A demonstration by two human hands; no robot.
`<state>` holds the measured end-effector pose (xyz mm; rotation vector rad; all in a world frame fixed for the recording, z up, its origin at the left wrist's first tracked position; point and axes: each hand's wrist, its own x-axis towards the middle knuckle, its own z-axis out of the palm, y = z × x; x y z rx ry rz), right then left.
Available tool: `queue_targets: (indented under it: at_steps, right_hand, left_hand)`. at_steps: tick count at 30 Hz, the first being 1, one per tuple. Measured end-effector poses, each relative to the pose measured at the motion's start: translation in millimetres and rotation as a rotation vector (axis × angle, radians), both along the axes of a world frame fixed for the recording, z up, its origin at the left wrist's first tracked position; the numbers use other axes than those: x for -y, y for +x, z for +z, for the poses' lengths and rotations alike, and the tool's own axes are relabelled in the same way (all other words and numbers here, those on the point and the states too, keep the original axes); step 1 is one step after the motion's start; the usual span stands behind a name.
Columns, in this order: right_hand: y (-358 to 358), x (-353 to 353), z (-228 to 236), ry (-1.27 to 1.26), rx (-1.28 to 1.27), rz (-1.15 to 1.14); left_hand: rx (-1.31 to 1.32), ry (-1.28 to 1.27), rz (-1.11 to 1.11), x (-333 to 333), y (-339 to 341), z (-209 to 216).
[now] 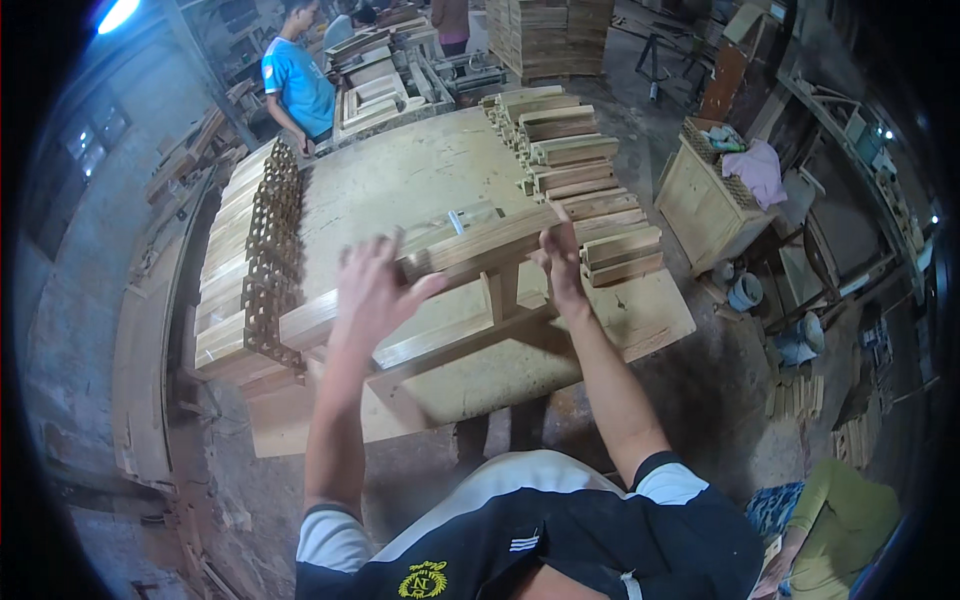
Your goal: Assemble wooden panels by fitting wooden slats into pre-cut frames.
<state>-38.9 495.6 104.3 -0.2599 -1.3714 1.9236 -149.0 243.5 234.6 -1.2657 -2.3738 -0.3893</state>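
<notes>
A wooden frame (478, 250) lies slantwise across the worktable in front of me, with a long upper beam, a lower rail (430, 345) and a short crosspiece (502, 292) joining them. My left hand (375, 285) is over the left half of the beam, fingers spread and thumb out, slightly blurred by motion. Whether it touches the wood I cannot tell. At the beam's right end is my right hand (562, 262), held edge-up with the fingers extended and not wrapped round the wood. On the table just behind the beam lies a small pale object (457, 222).
Stacked pieces with slotted ends (225, 280) line the worktable's (380, 160) left side. More wooden pieces (575, 165) run along its right side. A person in a blue shirt (300, 85) stands at the far left. Right of the table are a wooden cabinet (700, 205) and buckets (800, 340).
</notes>
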Motion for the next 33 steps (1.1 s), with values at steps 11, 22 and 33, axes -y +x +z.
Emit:
queue_targets:
  at_steps: [11,22,33]
  right_hand:
    - [-3.3,10.0,-57.7,0.815,0.514,-0.053]
    - [-6.1,-14.7,-85.0,0.769,0.626,0.017]
    - [-24.7,19.1,-67.5,0.638,0.509,-0.006]
  left_hand:
    - [0.221,-0.248,0.129,-51.0,9.6,-18.4]
    - [0.366,-0.189,-0.006,-51.4,-2.5,48.0]
    - [0.792,-0.363,0.156,-36.0,-66.6,-25.2]
